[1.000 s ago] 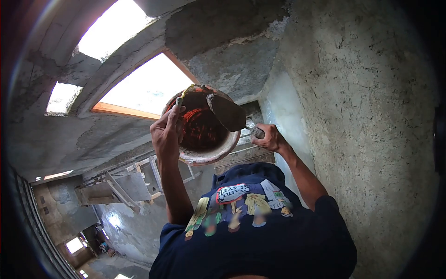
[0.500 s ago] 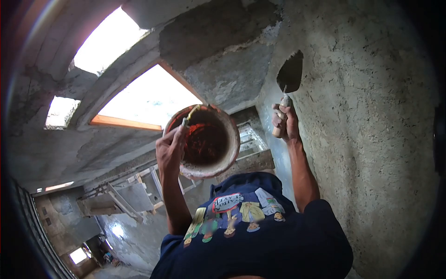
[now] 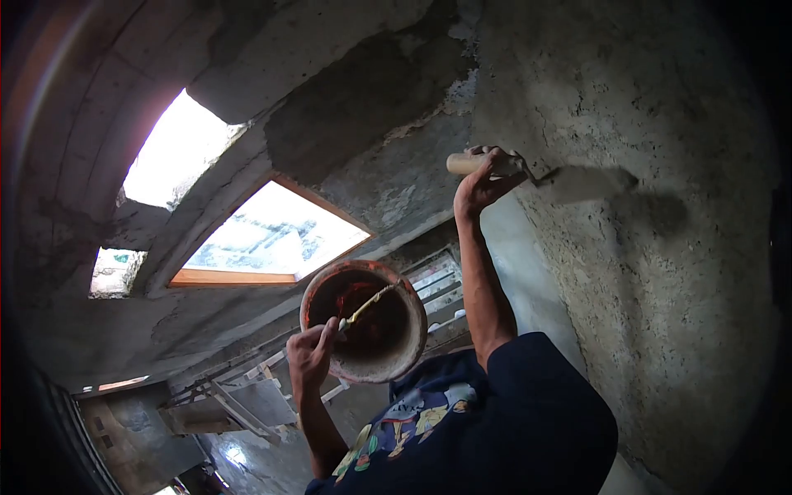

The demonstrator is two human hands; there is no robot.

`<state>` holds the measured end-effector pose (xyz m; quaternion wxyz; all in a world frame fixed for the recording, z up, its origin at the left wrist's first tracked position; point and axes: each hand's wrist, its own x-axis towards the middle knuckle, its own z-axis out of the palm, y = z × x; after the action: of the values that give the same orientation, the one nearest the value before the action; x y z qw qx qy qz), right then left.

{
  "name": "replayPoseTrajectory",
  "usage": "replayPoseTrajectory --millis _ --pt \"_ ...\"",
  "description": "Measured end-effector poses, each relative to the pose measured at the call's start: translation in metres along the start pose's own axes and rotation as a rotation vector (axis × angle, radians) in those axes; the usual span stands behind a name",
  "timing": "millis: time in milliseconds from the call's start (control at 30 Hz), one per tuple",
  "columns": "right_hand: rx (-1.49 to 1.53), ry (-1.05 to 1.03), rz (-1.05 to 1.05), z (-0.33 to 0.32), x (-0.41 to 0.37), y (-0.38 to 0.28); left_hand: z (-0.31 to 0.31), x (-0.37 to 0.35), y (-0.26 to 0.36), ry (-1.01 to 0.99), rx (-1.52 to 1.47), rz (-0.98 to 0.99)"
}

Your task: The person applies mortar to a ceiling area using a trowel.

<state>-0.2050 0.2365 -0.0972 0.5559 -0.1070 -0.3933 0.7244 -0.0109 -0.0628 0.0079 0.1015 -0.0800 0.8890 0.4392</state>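
My left hand [image 3: 316, 356] grips the rim of a round reddish bucket [image 3: 398, 356] crusted with mortar, and a thin yellowish handle [image 3: 369, 305] runs across its mouth. The bucket is held below chest height, its dark red inside facing the camera. My right hand [image 3: 481, 180] is raised and shut on the wooden handle of a trowel [image 3: 582, 184]. The trowel's blade lies flat against the rough grey wall [image 3: 660, 272] on the right, with grey mortar on it. My navy printed shirt [image 3: 495, 421] fills the lower middle.
Bright window openings [image 3: 276, 235] with a wooden frame are at left and centre. A darker, wetter plaster patch [image 3: 355, 107] sits above them. A wooden trestle or scaffold [image 3: 231, 408] stands at the lower left, and ladder-like rungs [image 3: 437, 285] show behind the bucket.
The trowel left the bucket and rose to the wall, where its blade now lies flat to the right. The bucket and my left hand dropped lower.
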Motion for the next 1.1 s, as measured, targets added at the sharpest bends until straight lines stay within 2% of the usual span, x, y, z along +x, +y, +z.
replayPoseTrajectory --millis 67,100,133,200,267,333,400,467,500,567,600,667,700,733,800,833,900,933,1000,1033,1067,1100 --pt "-0.197 0.074 -0.315 0.000 0.011 0.020 -0.003 -0.001 0.004 -0.023 0.051 -0.055" --pt "-0.229 0.062 -0.363 -0.005 0.015 0.030 -0.004 -0.001 0.006 -0.026 0.059 -0.051" --pt "-0.225 0.064 -0.364 -0.005 0.014 0.042 -0.003 0.000 0.002 -0.023 0.060 -0.047" --pt "-0.271 0.227 -0.304 -0.003 0.008 0.065 0.000 -0.003 -0.009 0.028 -0.016 -0.078" --pt "-0.409 0.242 -0.305 -0.006 -0.010 0.103 -0.004 -0.005 -0.006 0.042 -0.008 -0.130" --pt "-0.402 0.308 -0.100 0.004 -0.042 0.161 -0.011 -0.007 -0.021 0.071 0.029 -0.212" --pt "-0.940 -0.146 0.009 -0.012 -0.090 0.286 -0.015 -0.008 -0.020 0.108 -0.028 -0.260" --pt "-0.829 -0.407 0.189 0.022 -0.109 0.309 -0.015 -0.013 -0.018 0.125 -0.093 -0.327" --pt "-0.834 -0.405 0.182 0.029 -0.107 0.300 -0.013 -0.012 -0.018 0.150 -0.125 -0.323" --pt "-0.448 -0.232 0.431 0.046 -0.113 0.260 -0.015 -0.013 -0.016 0.177 -0.177 -0.355" --pt "-0.448 -0.233 0.436 0.044 -0.112 0.257 -0.014 -0.010 -0.018 0.179 -0.174 -0.360" --pt "-0.340 -0.077 0.514 0.020 -0.109 0.248 -0.012 -0.010 -0.026 0.182 -0.196 -0.376" --pt "-0.100 0.017 0.857 0.028 -0.083 0.188 -0.011 -0.009 -0.029 0.178 -0.192 -0.386" --pt "-0.004 0.000 0.968 0.001 -0.085 0.219 -0.011 -0.008 -0.031 0.166 -0.208 -0.398" --pt "0.277 0.045 1.164 -0.015 -0.061 0.200 -0.009 -0.007 -0.033 0.154 -0.224 -0.410" --pt "0.275 0.048 1.161 -0.032 -0.053 0.211 -0.007 -0.006 -0.033 0.153 -0.218 -0.410" --pt "-0.316 -0.045 1.238 -0.060 -0.049 0.243 -0.006 -0.004 -0.031 0.150 -0.202 -0.405" --pt "-0.315 -0.038 1.236 -0.066 -0.054 0.251 -0.004 -0.002 -0.030 0.146 -0.206 -0.413" --pt "-0.746 -0.044 0.903 -0.076 -0.063 0.263 0.000 0.001 -0.027 0.138 -0.204 -0.418" --pt "-0.749 -0.042 0.686 -0.079 -0.068 0.268 0.003 0.002 -0.024 0.130 -0.211 -0.425" --pt "-0.747 -0.031 0.689 -0.086 -0.069 0.272 0.002 0.004 -0.023 0.121 -0.216 -0.430" --pt "-0.513 -0.064 0.790 -0.071 -0.055 0.243 0.002 0.005 -0.028 0.105 -0.219 -0.437"
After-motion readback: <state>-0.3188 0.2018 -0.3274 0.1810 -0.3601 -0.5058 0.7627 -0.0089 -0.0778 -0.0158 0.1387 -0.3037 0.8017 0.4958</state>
